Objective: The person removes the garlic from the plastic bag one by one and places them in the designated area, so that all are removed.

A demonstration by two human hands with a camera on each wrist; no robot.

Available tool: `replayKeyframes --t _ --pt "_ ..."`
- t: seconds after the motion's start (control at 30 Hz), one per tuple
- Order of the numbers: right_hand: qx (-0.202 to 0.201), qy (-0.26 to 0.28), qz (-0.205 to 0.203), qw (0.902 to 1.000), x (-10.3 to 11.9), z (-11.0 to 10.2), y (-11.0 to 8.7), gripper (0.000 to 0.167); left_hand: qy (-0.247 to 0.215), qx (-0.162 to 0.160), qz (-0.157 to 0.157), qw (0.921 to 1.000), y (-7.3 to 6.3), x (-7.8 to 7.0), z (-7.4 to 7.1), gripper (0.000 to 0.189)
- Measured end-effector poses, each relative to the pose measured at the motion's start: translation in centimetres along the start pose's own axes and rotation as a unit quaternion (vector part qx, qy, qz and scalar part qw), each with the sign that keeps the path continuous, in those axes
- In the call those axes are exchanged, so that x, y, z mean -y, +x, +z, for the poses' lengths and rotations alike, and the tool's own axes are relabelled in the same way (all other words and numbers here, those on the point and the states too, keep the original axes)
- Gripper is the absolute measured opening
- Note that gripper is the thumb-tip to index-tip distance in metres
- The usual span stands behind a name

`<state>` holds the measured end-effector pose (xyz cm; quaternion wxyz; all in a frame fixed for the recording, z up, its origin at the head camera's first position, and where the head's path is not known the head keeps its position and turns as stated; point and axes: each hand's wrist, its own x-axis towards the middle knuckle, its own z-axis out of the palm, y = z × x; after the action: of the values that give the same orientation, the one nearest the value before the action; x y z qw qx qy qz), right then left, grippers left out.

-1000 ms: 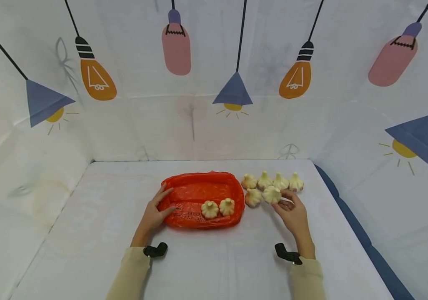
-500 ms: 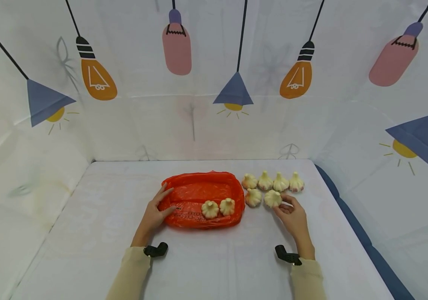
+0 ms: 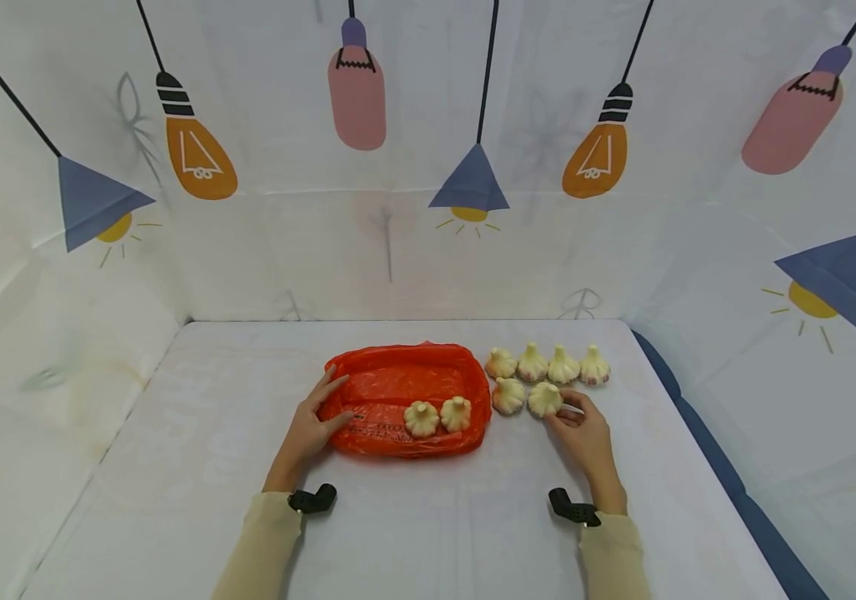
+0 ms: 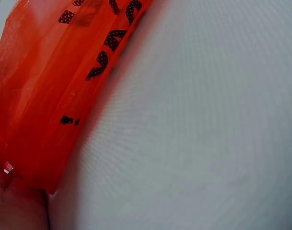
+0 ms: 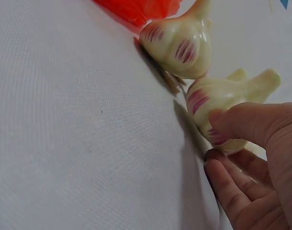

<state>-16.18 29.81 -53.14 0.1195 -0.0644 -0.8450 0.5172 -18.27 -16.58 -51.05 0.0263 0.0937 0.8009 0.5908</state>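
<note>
Garlic bulb (image 3: pixel 543 402): sat on the table (image 3: pixel 428 533), front row's right end, just beside another bulb (image 3: pixel 508 397); looked light, hard and slick, probably best held round the fat belly.
Right hand (image 3: pixel 586 435): pinched that bulb from its right side between thumb and fingers.
Left hand (image 3: pixel 311 429): rested spread on the red bag (image 3: pixel 390 379), at its left rim.

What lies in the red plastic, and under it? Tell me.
Two garlic bulbs sit side by side toward its near right. Whatever is under the red plastic is covered.
</note>
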Motion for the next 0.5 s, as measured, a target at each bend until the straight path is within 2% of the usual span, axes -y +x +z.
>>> replayKeyframes --t 0.23,0.5 --pt "0.006 -0.024 0.014 0.9996 0.03 0.12 0.31 0.048 -0.004 0.002 0.001 1.0000 0.11 0.21 -0.04 0.065" --pt "0.015 -0.055 0.010 0.9983 -0.09 0.15 0.56 0.049 -0.002 0.002 0.000 1.0000 -0.08 0.04 0.03 0.065"
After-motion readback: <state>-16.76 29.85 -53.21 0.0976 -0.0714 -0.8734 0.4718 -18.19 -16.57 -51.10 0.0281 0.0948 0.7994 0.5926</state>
